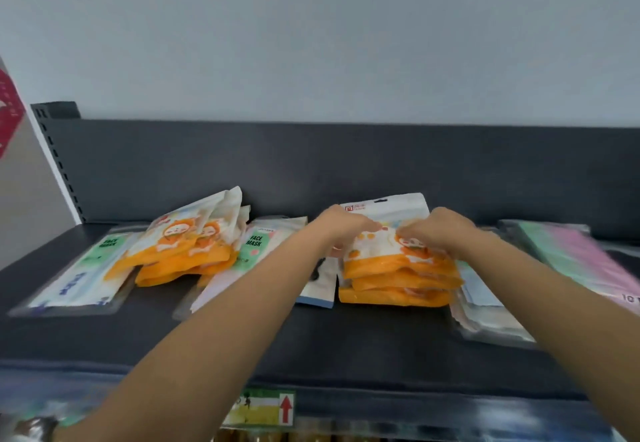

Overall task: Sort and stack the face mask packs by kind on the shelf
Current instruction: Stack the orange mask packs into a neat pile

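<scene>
A stack of orange-and-white cartoon mask packs (pixel 398 278) lies at the middle of the dark shelf (pixel 346 341). My left hand (pixel 341 230) grips the left side of the top pack, fingers over it and thumb below. My right hand (pixel 441 230) holds its right side with curled fingers. A second, looser pile of the same orange packs (pixel 183 254) leans at the left. Green "FACE MASK" packs lie flat, one at the far left (pixel 90 268) and one (pixel 256 244) beside the left pile.
A white and blue pack (pixel 318 285) lies partly under my left forearm. Clear packs of pale blue masks (pixel 485 306) sit right of the stack, and a pastel pink and green pack (pixel 575 258) lies at the far right. The shelf's front edge carries a red-arrow label (pixel 273 407).
</scene>
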The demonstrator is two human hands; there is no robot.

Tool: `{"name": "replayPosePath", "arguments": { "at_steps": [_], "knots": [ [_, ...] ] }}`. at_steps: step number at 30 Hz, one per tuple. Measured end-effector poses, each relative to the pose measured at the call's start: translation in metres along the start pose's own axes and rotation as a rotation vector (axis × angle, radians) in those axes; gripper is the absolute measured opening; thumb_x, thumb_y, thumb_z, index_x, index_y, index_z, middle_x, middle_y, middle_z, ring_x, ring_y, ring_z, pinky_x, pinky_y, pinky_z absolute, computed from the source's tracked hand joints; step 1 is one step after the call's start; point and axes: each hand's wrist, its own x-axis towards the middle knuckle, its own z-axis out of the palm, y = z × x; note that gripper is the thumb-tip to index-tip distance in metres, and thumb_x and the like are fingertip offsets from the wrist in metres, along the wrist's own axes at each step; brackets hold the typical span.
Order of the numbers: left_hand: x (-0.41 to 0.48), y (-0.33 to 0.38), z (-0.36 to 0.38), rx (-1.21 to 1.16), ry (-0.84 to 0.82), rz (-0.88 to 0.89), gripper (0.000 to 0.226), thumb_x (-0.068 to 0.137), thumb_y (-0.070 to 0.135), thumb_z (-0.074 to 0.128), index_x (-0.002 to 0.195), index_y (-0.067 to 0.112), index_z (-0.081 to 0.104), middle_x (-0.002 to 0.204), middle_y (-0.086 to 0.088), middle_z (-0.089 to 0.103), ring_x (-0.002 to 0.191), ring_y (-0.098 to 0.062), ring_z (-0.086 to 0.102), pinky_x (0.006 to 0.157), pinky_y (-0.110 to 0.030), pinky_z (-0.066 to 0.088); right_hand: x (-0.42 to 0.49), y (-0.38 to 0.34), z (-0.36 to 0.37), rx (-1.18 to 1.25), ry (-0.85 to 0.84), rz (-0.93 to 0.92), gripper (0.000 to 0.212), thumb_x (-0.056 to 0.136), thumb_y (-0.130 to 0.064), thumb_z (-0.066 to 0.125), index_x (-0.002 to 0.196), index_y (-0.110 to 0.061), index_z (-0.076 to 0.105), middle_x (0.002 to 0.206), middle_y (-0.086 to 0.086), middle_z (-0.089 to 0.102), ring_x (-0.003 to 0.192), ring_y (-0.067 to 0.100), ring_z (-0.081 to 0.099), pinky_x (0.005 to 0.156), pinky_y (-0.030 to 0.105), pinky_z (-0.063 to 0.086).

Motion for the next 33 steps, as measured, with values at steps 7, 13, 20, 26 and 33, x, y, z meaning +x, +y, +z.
{"name": "replayPosePath", "arguments": {
  "at_steps": [7,13,20,26,33],
  "knots": [
    [-0.008,-0.002,-0.031,0.082,0.115,0.127,0.063,0.077,0.043,0.076,0.12,0.002,0.056,0.115,-0.007,0.061,0.098,-0.019,0.059,0.073,-0.029,0.05,0.002,-0.025,0.002,-0.217,0.063,-0.033,0.041,0.082,-0.05,0.058,0.098,-0.013,0.056,0.088,0.001,0.057,0.086,0.022,0.057,0.068,0.031,0.045],
    [-0.041,-0.026,-0.141,0.021,0.375,0.19,0.031,0.081,0.037,0.074,0.083,0.013,0.056,0.097,-0.001,0.057,0.093,-0.02,0.055,0.087,-0.036,0.049,-0.021,-0.105,0.006,-0.463,0.265,-0.116,0.052,0.087,-0.048,0.054,0.123,-0.011,0.056,0.138,0.019,0.047,0.133,0.04,0.035,0.101,0.046,0.037],
    [-0.055,-0.118,-0.253,0.055,0.429,-0.063,0.065,0.076,0.042,0.075,0.121,-0.001,0.056,0.108,-0.011,0.063,0.09,-0.022,0.061,0.061,-0.031,0.048,-0.051,-0.23,0.081,0.155,-0.006,-0.358,0.034,0.086,-0.043,0.058,0.08,-0.01,0.057,0.068,0.0,0.056,0.064,0.019,0.057,0.048,0.026,0.037],
    [-0.051,-0.162,-0.28,-0.008,0.251,-0.173,0.078,0.086,0.039,0.069,0.146,0.009,0.029,0.147,-0.013,0.041,0.127,-0.033,0.047,0.1,-0.046,0.047,-0.055,-0.283,0.134,0.174,-0.029,-0.233,0.052,0.088,-0.05,0.057,0.121,-0.01,0.053,0.105,0.007,0.061,0.097,0.023,0.064,0.086,0.032,0.055],
    [-0.031,-0.175,-0.283,-0.093,0.164,-0.18,0.087,0.085,0.031,0.072,0.15,0.012,0.02,0.153,-0.013,0.034,0.135,-0.034,0.039,0.108,-0.049,0.039,-0.052,-0.288,0.149,0.34,-0.048,-0.13,0.048,0.085,-0.038,0.068,0.119,-0.008,0.051,0.098,0.005,0.056,0.085,0.019,0.057,0.081,0.032,0.055]
  ]
}}
